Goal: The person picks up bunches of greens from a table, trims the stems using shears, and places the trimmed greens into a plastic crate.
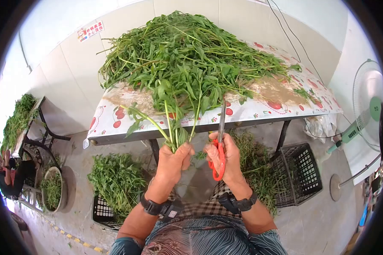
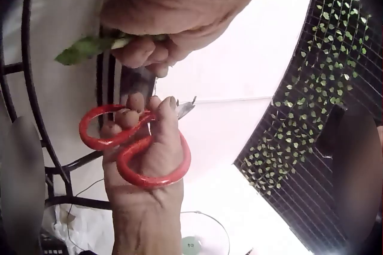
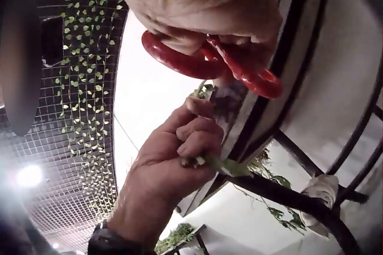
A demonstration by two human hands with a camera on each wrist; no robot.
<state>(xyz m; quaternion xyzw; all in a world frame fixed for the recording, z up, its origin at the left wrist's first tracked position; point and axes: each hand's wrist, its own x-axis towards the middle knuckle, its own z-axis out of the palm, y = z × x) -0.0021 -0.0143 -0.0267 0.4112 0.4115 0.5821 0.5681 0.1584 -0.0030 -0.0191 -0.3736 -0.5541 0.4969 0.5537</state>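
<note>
Across the upper half of the head view, I see a folding table covered with a white, red-fruit-printed plastic cloth (image 1: 115, 123), and on it a large heap of long-stemmed green leafy vegetables (image 1: 187, 55) spreads from the left edge toward the right end. Below the table, on the concrete floor, I note a black plastic mesh crate (image 1: 304, 170) at the right, with loose green trimmings (image 1: 255, 170) just beside it, and a second black crate (image 1: 104, 212) at the left filled with more greens (image 1: 115, 178). At the far right stands a white pedestal fan with a green hub (image 1: 370, 106). At the near table edge, my left hand (image 1: 172, 161) is curled around a small bunch of green stems (image 1: 174, 127); the stem ends are enclosed in the fist and the leafy tops rise to touch the heap. My right hand (image 1: 225, 157) grips a pair of red-handled metal scissors (image 1: 220, 148), with fingers through the red loops and the blades pointing upward, just beside the bunch. In the head view the blades appear nearly closed. The left wrist view shows the fingers (image 2: 128, 120) threaded through the handle loops.
</note>
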